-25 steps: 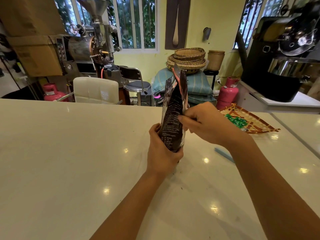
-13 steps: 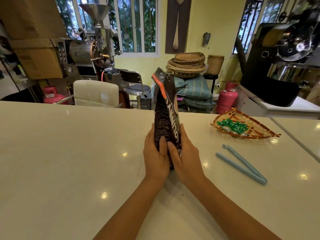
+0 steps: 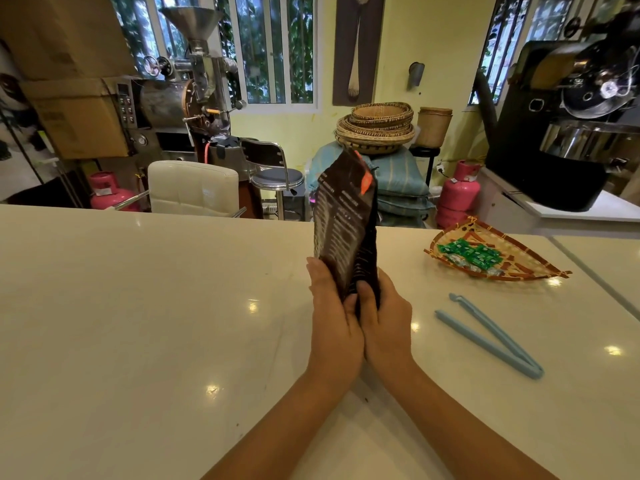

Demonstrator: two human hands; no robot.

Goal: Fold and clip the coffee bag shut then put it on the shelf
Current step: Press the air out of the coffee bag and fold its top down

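Both hands are gripping the dark coffee bag (image 3: 346, 230) at its lower end, standing it upright on the white counter (image 3: 138, 306) near the middle of the view. The left hand (image 3: 334, 323) is wrapping the bag's left side, its thumb pressing the printed face; the right hand (image 3: 384, 323) is clasping the right side, thumb laid on the bag beside the other. The two hands are touching each other along their inner edges.

The bag's top is standing tall and loose, twisting slightly, with an orange strip showing at its upper right corner — no fold is made in it yet. From the bag, the pale blue bag clip (image 3: 491, 336) is lying at about four o'clock on the counter, its two arms splayed apart in a V and well clear of either hand. At about two o'clock a woven tray (image 3: 519, 268) is holding green-wrapped sweets (image 3: 471, 254).

Judging from this, the task is sitting at its very start: the bag is only being steadied, perhaps squeezed to settle its contents or press out air. Everything that counts is still to come — rolling the top down, picking up the clip and closing it over the fold, then carrying the bag away. No shelf meant for the bag is plainly showing here, so where it is going I cannot tell.
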